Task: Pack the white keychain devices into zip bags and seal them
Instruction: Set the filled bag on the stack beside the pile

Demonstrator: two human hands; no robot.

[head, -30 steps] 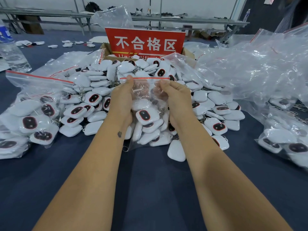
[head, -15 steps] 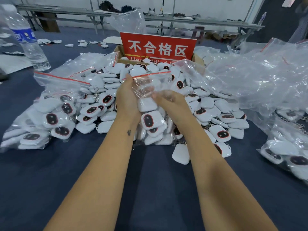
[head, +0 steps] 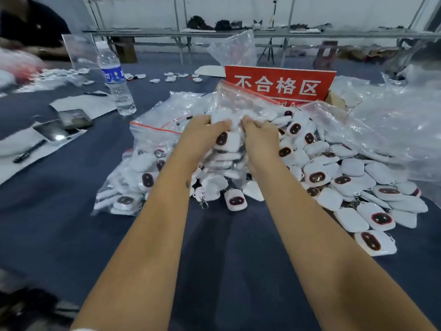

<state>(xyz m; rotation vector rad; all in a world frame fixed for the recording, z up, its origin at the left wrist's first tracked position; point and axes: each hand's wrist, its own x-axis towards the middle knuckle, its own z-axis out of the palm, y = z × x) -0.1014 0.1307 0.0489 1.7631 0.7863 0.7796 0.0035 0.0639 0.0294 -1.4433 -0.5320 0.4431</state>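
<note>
zip bag (head: 235, 130) of keychain devices sits in both grips, left hand (head: 202, 137) and right hand (head: 260, 137), bare table edge nearer.

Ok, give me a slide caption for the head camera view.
Both hands grip a filled zip bag over loose keychain devices.

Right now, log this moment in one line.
hands: left, right gripping filled zip bag | top strip: unpressed | loose devices: right

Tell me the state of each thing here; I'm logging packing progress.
Held zip bag: filled with devices, upright, top flopped over, seal unclear.
Left hand: grips the held bag.
Right hand: grips the held bag.
Bag on the left: filled, lying flat.
Loose devices: unbagged pile.
Water bottle: upright, capped.
</note>
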